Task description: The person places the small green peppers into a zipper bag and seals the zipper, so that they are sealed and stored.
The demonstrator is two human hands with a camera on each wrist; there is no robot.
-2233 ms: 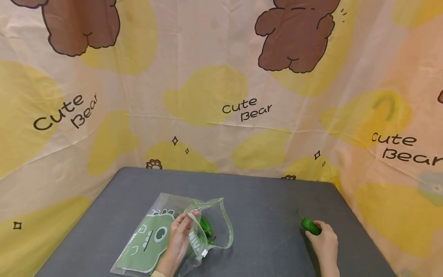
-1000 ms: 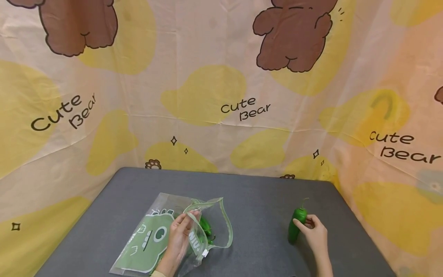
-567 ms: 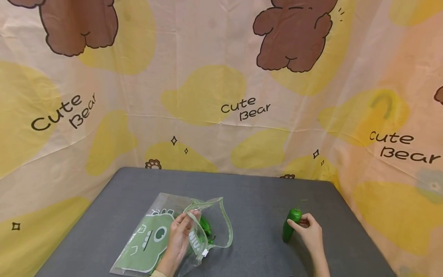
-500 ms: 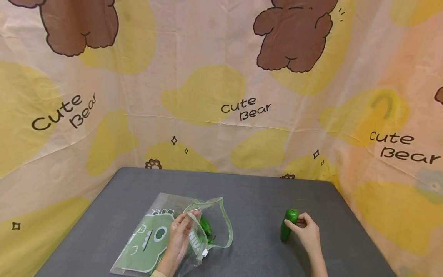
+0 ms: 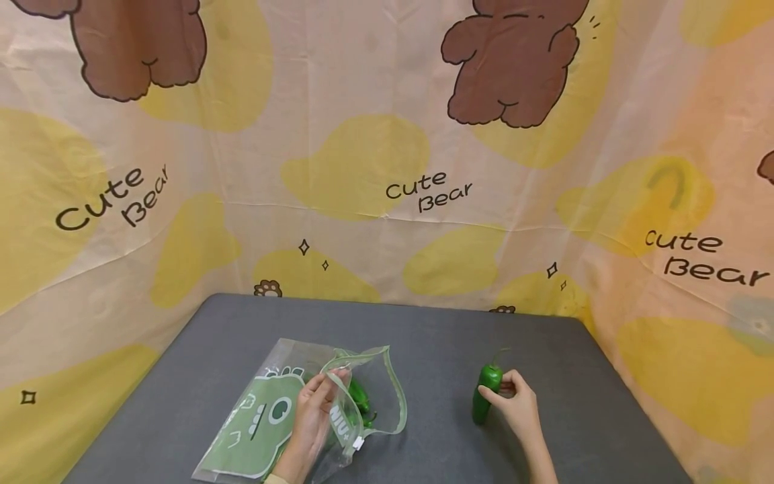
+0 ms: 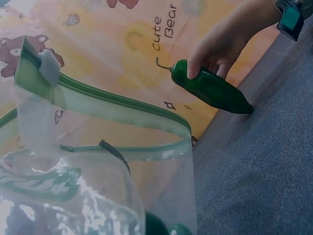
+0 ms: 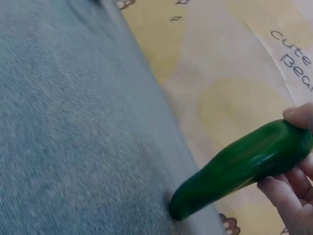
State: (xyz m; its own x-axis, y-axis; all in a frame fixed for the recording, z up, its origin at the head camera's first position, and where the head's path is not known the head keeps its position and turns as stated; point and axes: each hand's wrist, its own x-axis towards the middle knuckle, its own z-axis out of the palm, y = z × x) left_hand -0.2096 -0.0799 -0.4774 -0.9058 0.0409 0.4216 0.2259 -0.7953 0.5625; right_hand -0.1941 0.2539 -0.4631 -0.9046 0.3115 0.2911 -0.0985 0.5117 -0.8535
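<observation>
My right hand [image 5: 516,403] pinches a long green pepper [image 5: 486,393] near its stem end, the tip pointing down toward the tabletop. The right wrist view shows thumb and fingers on either side of the glossy pepper [image 7: 242,166]. My left hand [image 5: 314,403] pinches the green zip edge of a clear plastic zip bag [image 5: 396,383], whose mouth gapes toward the right. Inside the bag lie green peppers [image 5: 359,395], partly hidden by the plastic. A green cartoon monster is printed on the bag's front. In the left wrist view, the zip bag's mouth [image 6: 122,105] stands wide beside the pepper [image 6: 210,88].
Both hands work over a dark grey table [image 5: 441,349]. A patterned cloth [image 5: 363,148] with bears and lettering hangs behind it and along both sides. The bag's white zip slider [image 5: 358,443] sits at the front corner of the mouth.
The right hand has turned the pepper from sideways to tip-down and carried it left, closer to the bag. The left hand and bag have stayed in place.
</observation>
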